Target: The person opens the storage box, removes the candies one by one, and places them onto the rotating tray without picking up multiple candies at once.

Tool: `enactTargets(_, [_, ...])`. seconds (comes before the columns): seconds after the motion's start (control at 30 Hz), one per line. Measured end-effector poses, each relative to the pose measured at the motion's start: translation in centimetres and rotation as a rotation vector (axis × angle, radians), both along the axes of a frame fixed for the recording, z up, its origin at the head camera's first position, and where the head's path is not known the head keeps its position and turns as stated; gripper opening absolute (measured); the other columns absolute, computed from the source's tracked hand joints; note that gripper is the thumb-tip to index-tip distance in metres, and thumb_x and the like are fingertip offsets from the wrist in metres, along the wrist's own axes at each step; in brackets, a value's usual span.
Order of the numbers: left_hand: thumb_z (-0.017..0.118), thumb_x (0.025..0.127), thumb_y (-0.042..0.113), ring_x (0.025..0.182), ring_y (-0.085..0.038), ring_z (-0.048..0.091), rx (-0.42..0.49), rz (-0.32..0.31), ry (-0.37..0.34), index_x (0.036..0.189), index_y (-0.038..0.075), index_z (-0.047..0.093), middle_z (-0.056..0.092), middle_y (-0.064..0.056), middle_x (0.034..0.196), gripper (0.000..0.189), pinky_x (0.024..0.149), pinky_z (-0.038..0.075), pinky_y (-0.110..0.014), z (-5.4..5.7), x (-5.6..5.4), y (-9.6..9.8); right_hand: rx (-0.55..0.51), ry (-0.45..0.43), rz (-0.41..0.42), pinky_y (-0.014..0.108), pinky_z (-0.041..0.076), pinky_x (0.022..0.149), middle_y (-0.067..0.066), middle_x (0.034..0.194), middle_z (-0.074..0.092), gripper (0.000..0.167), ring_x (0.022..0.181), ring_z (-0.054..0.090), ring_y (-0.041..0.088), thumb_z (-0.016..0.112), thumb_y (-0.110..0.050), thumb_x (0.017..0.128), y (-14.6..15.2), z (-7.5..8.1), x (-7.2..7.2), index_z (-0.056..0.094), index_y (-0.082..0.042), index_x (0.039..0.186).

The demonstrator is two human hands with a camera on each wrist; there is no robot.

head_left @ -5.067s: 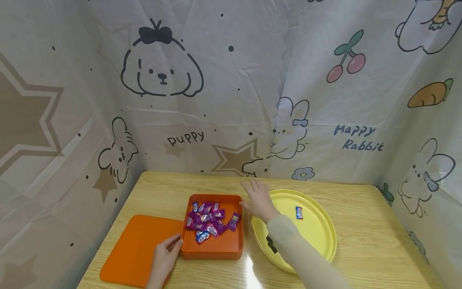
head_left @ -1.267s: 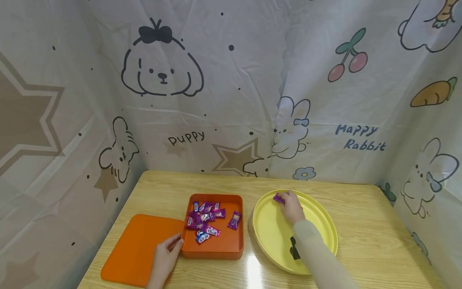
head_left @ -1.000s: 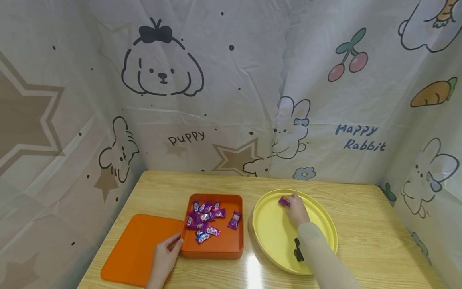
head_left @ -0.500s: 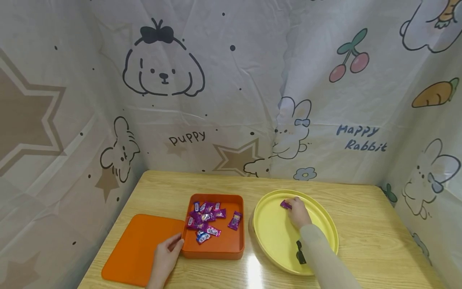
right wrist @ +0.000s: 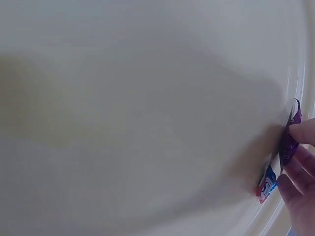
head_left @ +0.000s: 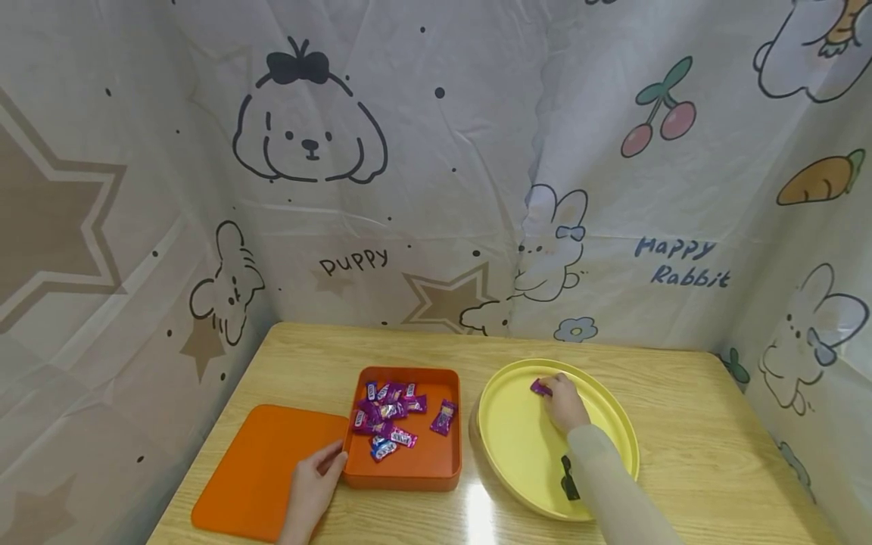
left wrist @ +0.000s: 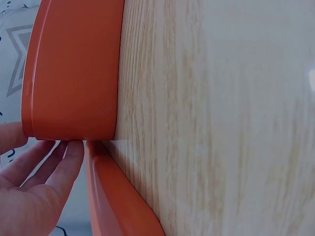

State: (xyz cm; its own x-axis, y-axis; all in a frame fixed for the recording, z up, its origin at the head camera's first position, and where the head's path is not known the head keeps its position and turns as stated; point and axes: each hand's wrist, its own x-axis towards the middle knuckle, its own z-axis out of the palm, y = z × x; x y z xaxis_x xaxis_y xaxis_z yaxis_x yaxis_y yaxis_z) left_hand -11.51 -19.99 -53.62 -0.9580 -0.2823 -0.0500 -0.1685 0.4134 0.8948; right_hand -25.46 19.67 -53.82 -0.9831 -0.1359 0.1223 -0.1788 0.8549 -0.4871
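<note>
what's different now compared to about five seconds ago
The right hand moved right, from beside the orange box to over the yellow tray, and now pinches a purple-wrapped candy; one purple candy is gone from the box. The left hand stayed at the box's left side; box, tray and flat orange panel stayed put.

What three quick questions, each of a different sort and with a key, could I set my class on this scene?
1. True or false: the left hand touches the outside of the orange box.
2. Fill the gap: in the head view, the yellow tray stands to the ____ of the box.
3. What does the right hand pinch?
A) the orange box
B) a purple-wrapped candy
C) nothing

Key: 1 true; 2 right; 3 B.
</note>
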Motion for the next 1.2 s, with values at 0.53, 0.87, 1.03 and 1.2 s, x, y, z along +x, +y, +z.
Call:
enactTargets(0.53, [0.058, 0.090, 0.011, 0.099, -0.032, 0.061, -0.004, 0.001, 0.001, 0.115, -0.011, 0.057, 0.060, -0.026, 0.112, 0.034, 0.081, 0.052, -0.035, 0.1, 0.0, 0.0, -0.098, 0.238, 0.081, 0.046, 0.049, 0.084, 0.020, 0.119, 0.051, 0.043, 0.100, 0.054, 0.034, 0.063, -0.005, 0.081, -3.7, 2.1, -0.6, 0.053, 0.000, 0.122])
enactTargets(0.87, [0.058, 0.090, 0.010, 0.100, -0.033, 0.061, -0.012, -0.001, -0.001, 0.115, -0.012, 0.057, 0.060, -0.027, 0.112, 0.034, 0.082, 0.051, -0.036, 0.1, 0.0, 0.1, -0.059, 0.314, 0.319, 0.045, 0.040, 0.099, 0.017, 0.120, 0.051, 0.050, 0.112, 0.048, 0.033, 0.068, -0.006, 0.080, -9.1, 4.0, -0.9, 0.050, -0.001, 0.126])
enactTargets(1.03, [0.057, 0.090, 0.009, 0.100, -0.034, 0.061, -0.017, -0.001, -0.001, 0.115, -0.012, 0.057, 0.060, -0.027, 0.112, 0.033, 0.082, 0.051, -0.037, 0.1, 0.0, 0.1, 0.001, 0.255, 0.412, 0.042, 0.038, 0.101, 0.015, 0.123, 0.050, 0.052, 0.115, 0.048, 0.030, 0.067, -0.010, 0.082, -12.0, 4.8, -0.6, 0.048, -0.004, 0.130])
enactTargets(1.2, [0.057, 0.090, 0.009, 0.100, -0.034, 0.061, -0.015, 0.001, 0.003, 0.115, -0.012, 0.057, 0.060, -0.027, 0.112, 0.033, 0.082, 0.051, -0.037, 0.0, 0.0, 0.1, 0.094, 0.188, 0.463, 0.040, 0.039, 0.101, 0.012, 0.127, 0.048, 0.053, 0.117, 0.048, 0.027, 0.068, -0.015, 0.082, -14.6, 5.4, -0.1, 0.047, -0.007, 0.131])
